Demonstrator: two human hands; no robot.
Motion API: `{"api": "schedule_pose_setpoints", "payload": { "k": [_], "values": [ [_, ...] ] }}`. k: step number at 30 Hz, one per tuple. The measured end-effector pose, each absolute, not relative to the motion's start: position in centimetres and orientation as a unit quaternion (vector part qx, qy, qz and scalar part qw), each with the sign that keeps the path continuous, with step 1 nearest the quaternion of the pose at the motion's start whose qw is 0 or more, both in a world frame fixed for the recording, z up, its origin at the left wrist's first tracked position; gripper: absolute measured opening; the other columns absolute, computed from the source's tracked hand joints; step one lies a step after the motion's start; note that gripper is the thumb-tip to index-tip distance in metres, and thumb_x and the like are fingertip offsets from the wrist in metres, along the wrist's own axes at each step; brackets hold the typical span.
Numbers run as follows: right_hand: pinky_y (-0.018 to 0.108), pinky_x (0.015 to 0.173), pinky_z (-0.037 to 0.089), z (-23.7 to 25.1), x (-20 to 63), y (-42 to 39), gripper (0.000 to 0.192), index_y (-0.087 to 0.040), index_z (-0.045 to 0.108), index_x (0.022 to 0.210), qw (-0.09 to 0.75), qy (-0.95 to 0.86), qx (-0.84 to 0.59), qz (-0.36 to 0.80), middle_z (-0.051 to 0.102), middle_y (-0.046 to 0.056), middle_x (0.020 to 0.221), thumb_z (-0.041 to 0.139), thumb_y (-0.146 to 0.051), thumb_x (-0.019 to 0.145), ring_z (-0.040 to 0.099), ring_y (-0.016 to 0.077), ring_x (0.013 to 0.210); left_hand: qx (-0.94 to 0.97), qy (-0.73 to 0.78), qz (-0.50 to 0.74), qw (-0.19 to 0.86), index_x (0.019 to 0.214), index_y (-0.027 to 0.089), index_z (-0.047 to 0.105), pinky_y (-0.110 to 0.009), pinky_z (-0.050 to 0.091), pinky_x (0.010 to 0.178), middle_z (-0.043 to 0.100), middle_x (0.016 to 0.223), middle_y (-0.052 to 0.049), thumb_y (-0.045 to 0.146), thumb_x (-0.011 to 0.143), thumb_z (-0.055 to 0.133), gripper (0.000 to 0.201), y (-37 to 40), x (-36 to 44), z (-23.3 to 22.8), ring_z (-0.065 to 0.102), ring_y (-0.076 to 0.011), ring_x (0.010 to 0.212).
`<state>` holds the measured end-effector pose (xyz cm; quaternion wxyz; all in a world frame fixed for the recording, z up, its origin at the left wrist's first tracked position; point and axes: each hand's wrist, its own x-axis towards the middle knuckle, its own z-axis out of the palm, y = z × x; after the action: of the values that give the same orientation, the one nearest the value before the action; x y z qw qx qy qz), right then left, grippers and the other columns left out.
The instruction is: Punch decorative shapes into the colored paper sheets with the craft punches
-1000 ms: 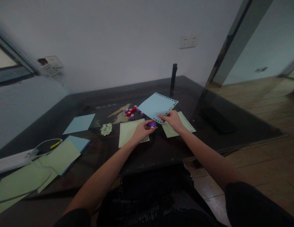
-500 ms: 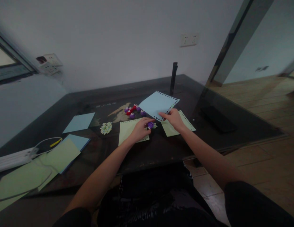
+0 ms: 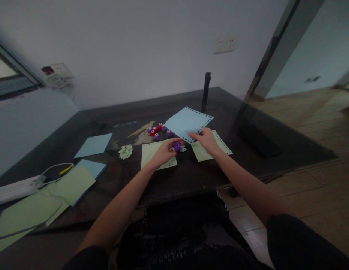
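A small purple craft punch (image 3: 177,146) is held in the fingers of my left hand (image 3: 165,153), just left of the blue sheet's near corner. My right hand (image 3: 205,141) pinches a light blue paper sheet (image 3: 185,123) by its lower right edge and keeps it raised at a slant. Rows of small punched holes run along that sheet's edges. Below my left hand lies a pale green sheet (image 3: 150,152) with a punched border. Another green sheet (image 3: 202,153) is partly hidden under my right hand. Small paper cut-outs (image 3: 183,149) show behind the punch.
Several red and purple punches (image 3: 156,137) cluster beyond my left hand. A pile of pale cut-outs (image 3: 125,152) and a blue sheet (image 3: 94,145) lie to the left. Green papers (image 3: 70,183), a white power strip (image 3: 18,189) and a cable occupy the near left. A dark flat object (image 3: 258,141) lies right.
The purple punch has turned in my left fingers, its white part no longer showing, and my left hand has shifted slightly. My right hand and the blue sheet have stayed nearly still.
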<state>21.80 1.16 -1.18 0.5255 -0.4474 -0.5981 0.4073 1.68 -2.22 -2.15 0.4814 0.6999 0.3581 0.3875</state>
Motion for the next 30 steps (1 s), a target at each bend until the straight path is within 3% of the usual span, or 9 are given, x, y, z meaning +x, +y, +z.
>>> {"api": "schedule_pose_setpoints", "payload": {
  "k": [8,19,30],
  "values": [
    [0.029,0.051,0.048,-1.3,22.1,1.7,0.029,-0.014,0.065,0.067,0.546,-0.596,-0.442,0.390,0.066,0.005,0.060,0.073,-0.041,0.064,0.059,0.0161,0.051,0.696,0.393,0.388,0.459,0.107,0.013,0.059,-0.042,0.042,0.099,0.062,0.114,-0.011,0.003,0.065,0.053,0.043,-2.5,1.8,-1.7,0.058,-0.0209,0.108],
    [0.029,0.054,0.049,1.0,23.8,1.5,0.040,-0.014,0.067,0.074,0.633,-0.518,-0.425,0.388,0.069,0.005,0.068,0.074,-0.051,0.060,0.061,0.0174,0.057,0.701,0.444,0.382,0.406,0.107,0.016,0.059,-0.032,0.052,0.083,0.061,0.115,-0.010,0.009,0.068,0.054,0.040,-2.0,2.0,-1.5,0.060,-0.0188,0.101],
    [0.032,0.062,0.052,2.2,27.8,1.0,0.037,-0.015,0.068,0.078,0.697,-0.450,-0.401,0.389,0.072,0.005,0.077,0.077,-0.045,0.059,0.063,0.0179,0.063,0.792,0.462,0.309,0.253,0.104,0.012,0.064,-0.032,0.050,0.084,0.067,0.105,-0.010,0.015,0.069,0.060,0.035,5.1,5.6,-0.5,0.064,-0.0192,0.087]
  ]
}}
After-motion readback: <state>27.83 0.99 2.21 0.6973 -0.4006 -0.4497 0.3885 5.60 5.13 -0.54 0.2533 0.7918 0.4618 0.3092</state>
